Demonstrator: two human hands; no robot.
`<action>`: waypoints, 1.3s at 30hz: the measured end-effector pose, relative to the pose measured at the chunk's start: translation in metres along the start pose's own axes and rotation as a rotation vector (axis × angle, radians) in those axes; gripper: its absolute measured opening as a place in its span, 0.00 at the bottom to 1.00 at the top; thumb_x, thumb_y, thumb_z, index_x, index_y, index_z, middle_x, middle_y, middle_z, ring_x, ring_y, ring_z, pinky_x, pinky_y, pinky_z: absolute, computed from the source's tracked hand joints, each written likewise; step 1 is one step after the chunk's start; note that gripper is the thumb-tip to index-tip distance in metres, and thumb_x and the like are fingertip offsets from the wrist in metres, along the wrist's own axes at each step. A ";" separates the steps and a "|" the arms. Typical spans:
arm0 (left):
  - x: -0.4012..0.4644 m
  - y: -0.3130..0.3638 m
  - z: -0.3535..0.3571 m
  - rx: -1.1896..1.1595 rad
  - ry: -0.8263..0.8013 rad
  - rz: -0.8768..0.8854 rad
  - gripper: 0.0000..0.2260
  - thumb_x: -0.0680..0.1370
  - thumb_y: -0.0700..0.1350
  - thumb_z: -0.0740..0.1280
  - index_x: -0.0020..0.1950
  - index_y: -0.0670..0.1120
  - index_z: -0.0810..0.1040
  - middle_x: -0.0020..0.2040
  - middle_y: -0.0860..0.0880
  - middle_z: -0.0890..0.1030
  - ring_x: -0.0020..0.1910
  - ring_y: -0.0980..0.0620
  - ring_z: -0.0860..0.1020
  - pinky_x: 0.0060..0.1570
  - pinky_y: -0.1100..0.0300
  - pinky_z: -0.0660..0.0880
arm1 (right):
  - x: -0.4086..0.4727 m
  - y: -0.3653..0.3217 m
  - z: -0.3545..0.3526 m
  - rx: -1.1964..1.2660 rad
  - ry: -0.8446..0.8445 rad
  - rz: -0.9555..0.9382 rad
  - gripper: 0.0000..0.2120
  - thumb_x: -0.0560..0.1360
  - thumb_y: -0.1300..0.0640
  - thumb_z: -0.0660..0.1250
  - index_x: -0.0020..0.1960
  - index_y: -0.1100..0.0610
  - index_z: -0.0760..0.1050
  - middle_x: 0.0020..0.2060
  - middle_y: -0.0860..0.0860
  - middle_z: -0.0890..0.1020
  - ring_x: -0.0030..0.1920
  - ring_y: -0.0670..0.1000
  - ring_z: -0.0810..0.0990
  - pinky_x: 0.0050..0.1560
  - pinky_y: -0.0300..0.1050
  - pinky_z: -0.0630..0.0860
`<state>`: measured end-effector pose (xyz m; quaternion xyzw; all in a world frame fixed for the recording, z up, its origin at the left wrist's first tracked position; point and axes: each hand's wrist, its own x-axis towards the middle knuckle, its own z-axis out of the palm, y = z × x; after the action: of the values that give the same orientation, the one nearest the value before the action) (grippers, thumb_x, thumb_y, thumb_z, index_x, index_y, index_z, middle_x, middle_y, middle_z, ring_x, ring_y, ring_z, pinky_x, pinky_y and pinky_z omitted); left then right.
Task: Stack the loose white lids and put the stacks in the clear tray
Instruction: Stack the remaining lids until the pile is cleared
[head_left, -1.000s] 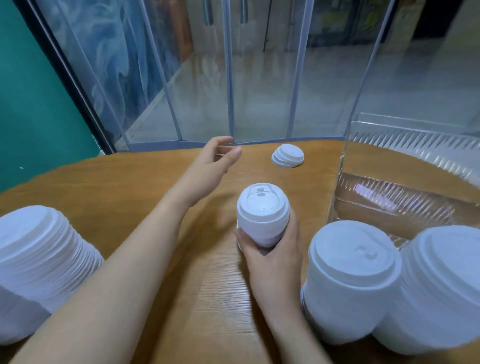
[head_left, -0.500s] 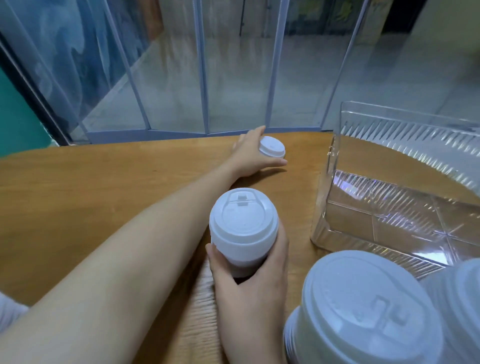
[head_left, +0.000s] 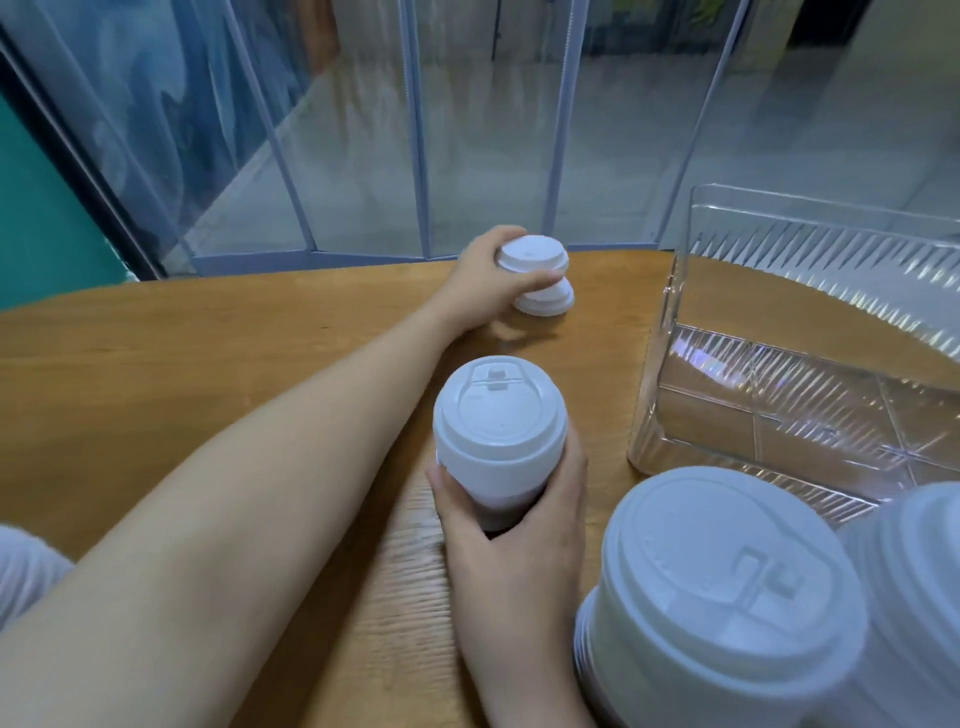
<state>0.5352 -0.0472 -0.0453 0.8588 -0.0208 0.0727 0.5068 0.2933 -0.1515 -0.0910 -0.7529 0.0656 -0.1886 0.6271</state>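
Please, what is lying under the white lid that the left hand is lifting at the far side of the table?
One more white lid lies under the lifted lid, on the wooden table. The left hand covers its left part.

Two bare forearms, no sleeves, no watch or rings, left hand, right hand, short unpainted nails
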 end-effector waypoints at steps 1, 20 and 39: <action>-0.007 0.007 -0.011 -0.027 0.028 0.000 0.34 0.72 0.56 0.80 0.73 0.47 0.73 0.65 0.53 0.78 0.59 0.59 0.79 0.59 0.67 0.74 | 0.000 -0.001 0.000 0.003 -0.007 -0.013 0.44 0.69 0.44 0.82 0.77 0.40 0.62 0.70 0.38 0.74 0.72 0.45 0.74 0.70 0.54 0.74; -0.225 0.054 -0.054 -0.251 0.167 0.214 0.30 0.68 0.54 0.77 0.69 0.48 0.77 0.63 0.55 0.83 0.64 0.55 0.79 0.64 0.59 0.75 | -0.006 -0.019 -0.005 0.061 -0.110 -0.069 0.43 0.70 0.50 0.81 0.78 0.45 0.61 0.67 0.39 0.73 0.69 0.41 0.72 0.70 0.43 0.69; -0.218 0.058 -0.066 -0.146 -0.161 0.083 0.31 0.64 0.45 0.81 0.65 0.51 0.76 0.59 0.57 0.83 0.61 0.59 0.80 0.61 0.66 0.74 | -0.006 -0.015 -0.006 0.064 -0.165 -0.049 0.44 0.70 0.56 0.81 0.79 0.48 0.61 0.67 0.39 0.72 0.62 0.24 0.68 0.58 0.19 0.62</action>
<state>0.3065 -0.0258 0.0044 0.8210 -0.1021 0.0224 0.5612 0.2837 -0.1524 -0.0770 -0.7468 -0.0109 -0.1431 0.6494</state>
